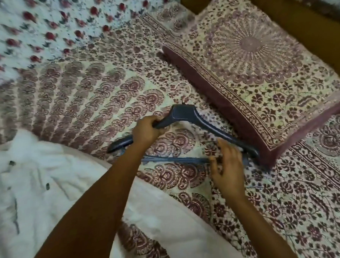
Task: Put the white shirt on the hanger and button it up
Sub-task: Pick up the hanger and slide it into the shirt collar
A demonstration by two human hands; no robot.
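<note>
While the shirt (51, 191) lay crumpled on the bed (87, 93) left of both forearms, the hanger (184, 116) sat beyond it, beside the pillow (259, 67). Left hand (148, 129): curled round the hanger's left arm. Right hand (227, 165): fingers loosely spread at the bar's right end, grasp unclear.

No readable text, label, brand, number or sign shows on anything in view.
</note>
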